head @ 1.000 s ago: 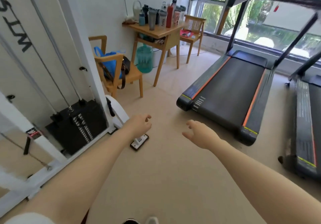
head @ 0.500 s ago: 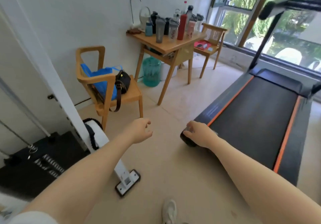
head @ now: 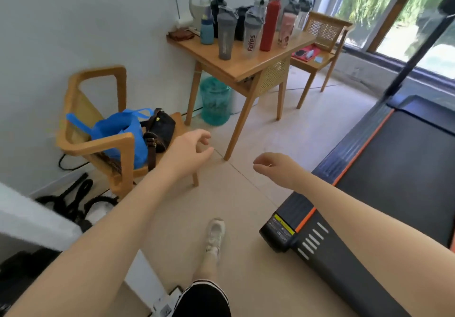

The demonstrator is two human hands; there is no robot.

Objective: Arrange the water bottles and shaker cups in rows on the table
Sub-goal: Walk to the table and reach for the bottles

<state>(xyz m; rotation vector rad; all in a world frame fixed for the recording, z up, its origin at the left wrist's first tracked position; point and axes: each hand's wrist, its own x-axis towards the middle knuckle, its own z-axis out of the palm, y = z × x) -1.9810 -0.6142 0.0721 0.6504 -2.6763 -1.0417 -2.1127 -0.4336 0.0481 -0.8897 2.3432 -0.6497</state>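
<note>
Wooden and pale, the table stands against the white wall at about twelve o'clock from the person, with the water bottles and shaker cups crowded together on its far half, all upright. At the front of that cluster stand a grey shaker, a clear cup lettered "FoYes", a tall red bottle and a pink one; a small blue bottle sits toward ten o'clock of them (the ones behind overlap too much to count).

Both arms are stretched out over the floor, well short of the table. The left hand has its fingers loosely spread and curved, holding nothing. The right hand is also empty, fingers curled loosely inward.

A wooden chair at ten o'clock carries a blue bag and a black bag touching it. A treadmill fills the three o'clock side. One white shoe is planted on the floor below the hands.
</note>
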